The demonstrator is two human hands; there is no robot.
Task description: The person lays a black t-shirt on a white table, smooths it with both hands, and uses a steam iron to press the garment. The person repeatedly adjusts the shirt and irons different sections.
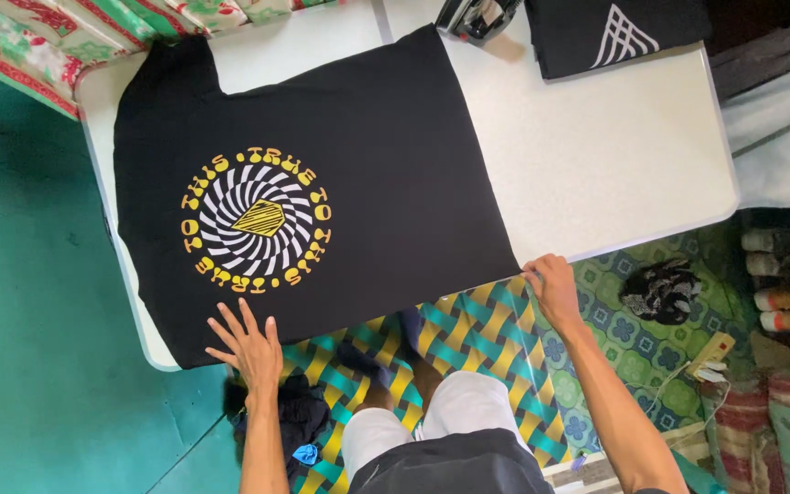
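Observation:
A black T-shirt [386,174] lies flat on a white table [596,155], its round yellow-and-white swirl print [256,220] facing up. My left hand [247,343] rests flat with spread fingers on the shirt's near edge, below the print. At the shirt's near right corner, by the table's edge, my right hand [552,285] pinches the fabric.
A second folded black shirt [614,32] with a white line design lies at the table's far right, next to a dark device [475,16]. A patterned cloth [75,32] hangs at the far left. Below are a woven mat [468,329], a power strip [710,357] and shoes [779,274].

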